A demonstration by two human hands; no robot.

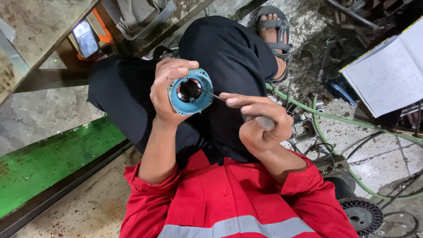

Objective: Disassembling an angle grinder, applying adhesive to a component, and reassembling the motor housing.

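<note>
Closest to the camera, red work-jacket sleeves (220, 198) with a grey reflective band, rolled at the forearms. Just beyond, left hand (169, 90) wrapped around a round teal housing (190, 91), thumb over its top rim, open end turned toward the face, held above the black-trousered knees (132, 92). Right hand (260, 119) closed in a fist on the grey handle of a thin pick tool (211, 94), index finger laid along the shaft, tip reaching into the dark bore. Best done, by the look of it, with the housing braced firm, the tip guided by that finger, and light levering so as not to scratch the bore. Painted cast metal on the housing, smooth and circular, with small lugs at the rim; slim bright steel on the shaft. Farther out, rough stained concrete floor (88, 211), a green-painted strip (53, 158), a green hose (335, 117) curling past black cables, a round wire-spoked part (363, 213). Farthest, a sandalled foot (273, 26), an open notebook (387, 70) with pale pages, a worn bench (31, 39) edge and a small mirror (85, 37).
</note>
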